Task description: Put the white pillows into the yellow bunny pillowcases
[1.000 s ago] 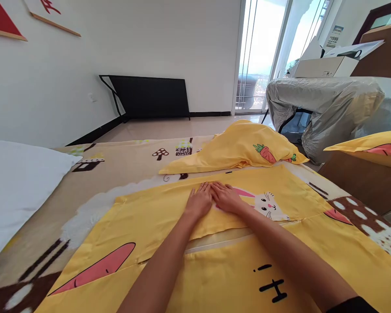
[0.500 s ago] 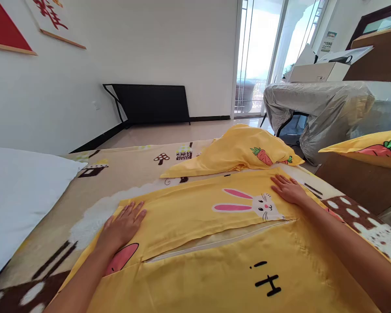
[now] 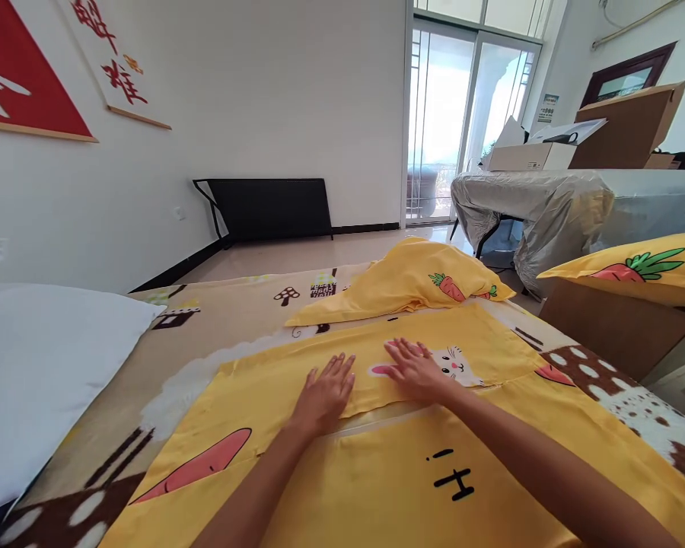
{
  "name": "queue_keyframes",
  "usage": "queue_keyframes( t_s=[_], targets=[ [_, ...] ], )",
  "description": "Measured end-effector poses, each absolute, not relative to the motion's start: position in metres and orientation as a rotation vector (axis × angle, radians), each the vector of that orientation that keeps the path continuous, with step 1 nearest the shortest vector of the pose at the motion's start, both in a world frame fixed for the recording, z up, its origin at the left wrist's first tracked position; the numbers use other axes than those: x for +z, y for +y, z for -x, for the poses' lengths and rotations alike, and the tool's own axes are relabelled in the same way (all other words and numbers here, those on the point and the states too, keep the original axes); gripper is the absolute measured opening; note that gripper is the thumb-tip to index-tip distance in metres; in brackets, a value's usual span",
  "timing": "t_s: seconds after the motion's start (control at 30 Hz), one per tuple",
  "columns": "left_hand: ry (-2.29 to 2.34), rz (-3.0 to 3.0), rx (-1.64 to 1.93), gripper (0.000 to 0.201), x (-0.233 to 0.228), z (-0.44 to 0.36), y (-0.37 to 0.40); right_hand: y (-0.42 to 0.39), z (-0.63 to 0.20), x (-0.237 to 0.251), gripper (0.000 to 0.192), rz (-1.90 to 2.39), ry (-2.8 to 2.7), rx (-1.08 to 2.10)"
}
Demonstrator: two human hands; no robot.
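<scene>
A yellow pillowcase [image 3: 365, 487] printed with a rabbit, carrots and "Hi" lies spread flat in front of me. Its long opening runs crosswise, with a pale strip showing in the gap. My left hand [image 3: 326, 388] rests flat on the band above the opening, fingers outstretched and holding nothing. Palm down on the rabbit's ears is my right hand [image 3: 414, 367], fingers extended, also with nothing in it. Just beyond the band lies a crumpled yellow cloth [image 3: 399, 278] with a carrot print.
A patterned blanket [image 3: 234, 304] lies under the cloths. At the left is a white pillow [image 3: 51, 373]. Another yellow carrot-print cloth [image 3: 662, 266] sits over a cardboard box [image 3: 616, 327] at the right. Boxes stand on a plastic-covered table [image 3: 525, 190] farther back.
Both hands have moved inward from the pillowcase's sides to its middle, left hand rightward and right hand leftward. The view has tilted up slightly.
</scene>
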State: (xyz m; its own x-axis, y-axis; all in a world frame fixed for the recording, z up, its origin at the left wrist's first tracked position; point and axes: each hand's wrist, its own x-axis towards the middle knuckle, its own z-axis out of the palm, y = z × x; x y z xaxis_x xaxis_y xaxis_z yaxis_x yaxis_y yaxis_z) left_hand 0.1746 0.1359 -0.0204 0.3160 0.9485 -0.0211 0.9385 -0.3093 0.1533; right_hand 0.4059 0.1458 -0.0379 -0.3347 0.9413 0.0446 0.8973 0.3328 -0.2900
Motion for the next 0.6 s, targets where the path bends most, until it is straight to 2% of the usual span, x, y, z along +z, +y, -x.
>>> queue_keyframes(
  t_s=[0.2, 0.6],
  targets=[
    [1.657, -2.513, 0.23, 0.052, -0.05, -0.175, 0.124, 0.123, -0.384, -0.055, 0.058, 1.476, -2.408, 0.325],
    [1.246, -2.785, 0.313, 0.052, -0.045, -0.16, 0.117, 0.114, -0.409, -0.025, 0.056, 1.134, -2.548, 0.516]
  ],
)
